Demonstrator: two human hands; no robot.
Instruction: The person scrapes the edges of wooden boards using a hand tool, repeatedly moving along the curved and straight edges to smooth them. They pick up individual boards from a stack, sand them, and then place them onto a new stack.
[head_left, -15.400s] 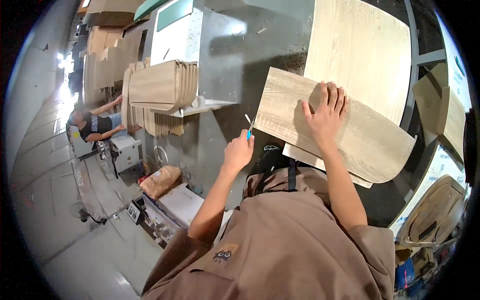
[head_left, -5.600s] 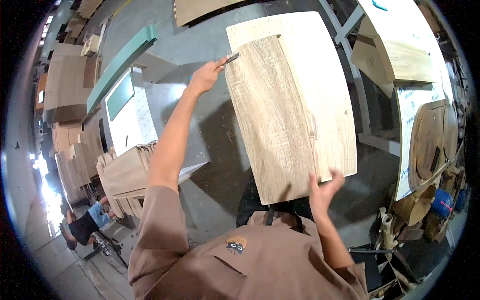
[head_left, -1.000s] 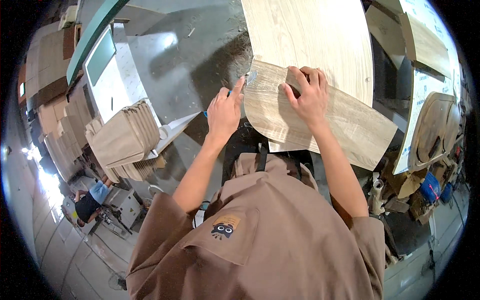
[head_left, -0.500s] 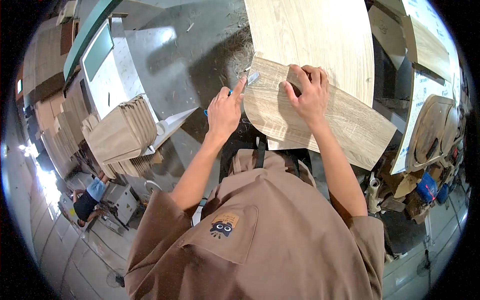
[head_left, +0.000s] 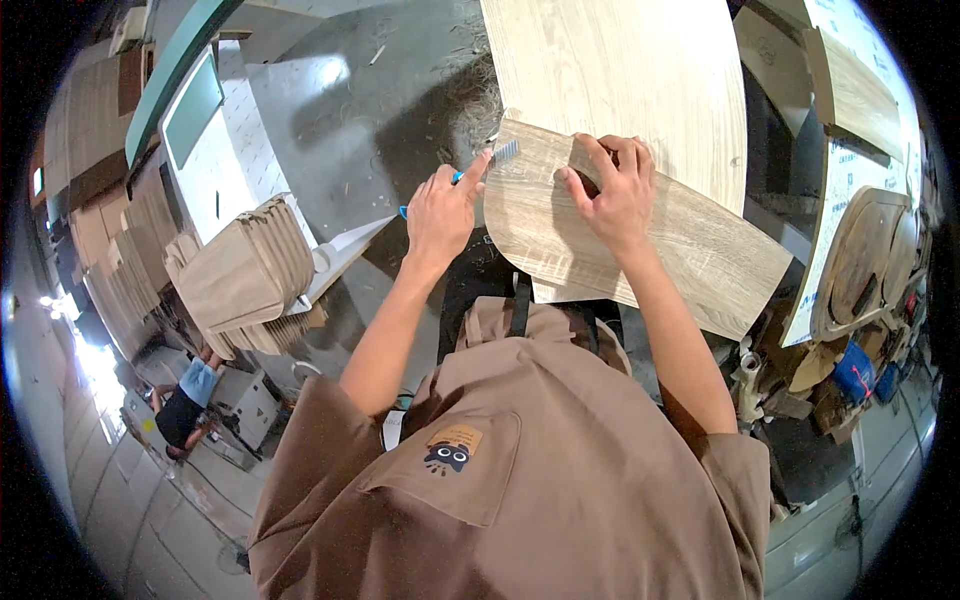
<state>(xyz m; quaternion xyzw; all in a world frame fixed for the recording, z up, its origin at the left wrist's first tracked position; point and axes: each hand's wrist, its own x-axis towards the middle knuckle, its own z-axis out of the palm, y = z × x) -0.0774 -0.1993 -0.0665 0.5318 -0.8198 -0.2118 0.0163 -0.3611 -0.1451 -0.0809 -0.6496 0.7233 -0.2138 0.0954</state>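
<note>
Left hand (head_left: 443, 210) gripped a blue-handled scraper (head_left: 478, 165) – probably a trimming blade – against the curved wood-grain panel (head_left: 640, 235) edge; right hand (head_left: 617, 195) pressed flat, unclenched, steadying it.

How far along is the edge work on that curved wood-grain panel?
Looks done: shavings lie on the grey floor beside the work, so some trimming has probably happened. In hand: the left hand holds a blue-handled blade tool at the panel corner, while the right hand presses it flat. Left: I cannot tell which edges are finished.
</note>
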